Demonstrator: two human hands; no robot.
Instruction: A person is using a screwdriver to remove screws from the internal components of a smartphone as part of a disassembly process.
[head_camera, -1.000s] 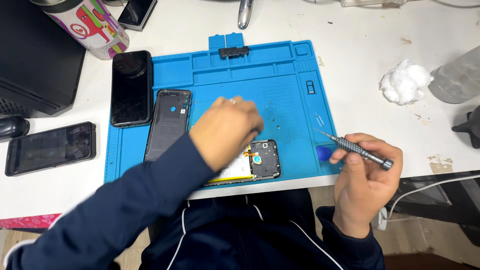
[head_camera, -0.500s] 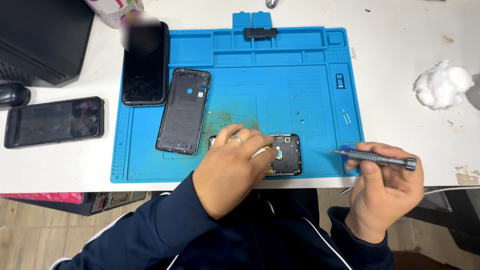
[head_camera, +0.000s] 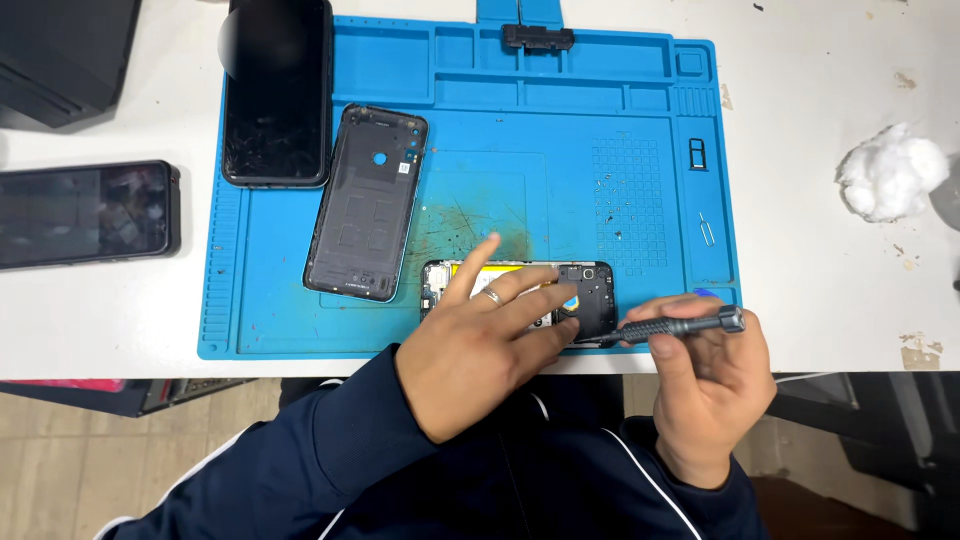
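I press my left hand (head_camera: 478, 355), fingers spread, flat on the opened phone (head_camera: 520, 298) at the blue mat's (head_camera: 640, 130) near edge to steady it, while my right hand (head_camera: 705, 385) pinches the screwdriver (head_camera: 672, 327), its tip angled at the phone's right end.

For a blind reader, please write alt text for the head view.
The left hand presses an opened phone flat on a blue mat, while the right hand holds a screwdriver at its corner. A back cover lies alongside.
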